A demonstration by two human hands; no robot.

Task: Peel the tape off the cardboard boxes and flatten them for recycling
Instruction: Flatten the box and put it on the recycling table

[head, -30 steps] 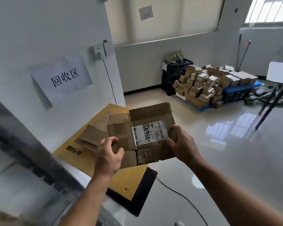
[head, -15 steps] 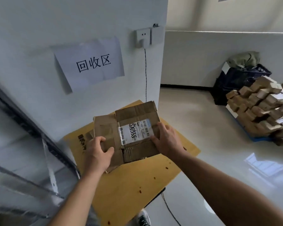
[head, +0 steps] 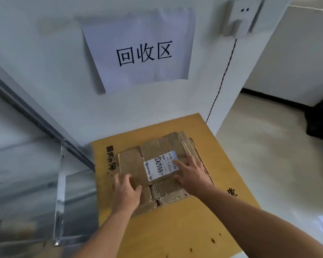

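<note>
A flat box (head: 131, 164) lies on a big yellow sheet (head: 175, 229), nearer the sheet's far edge, close to the wall (head: 45, 43). It sits on more flat cardboard (head: 196, 151), which peeks out on its right side. A white label (head: 159, 167) is stuck on top of the box. The left hand (head: 126, 190) rests on the box's near left corner, fingers straight and flat, holding nothing. The right hand (head: 191, 174) presses on the right side, fingers spread and straight, one fingertip touching the label. A paper sign (head: 138, 47) hangs on the wall above.
</note>
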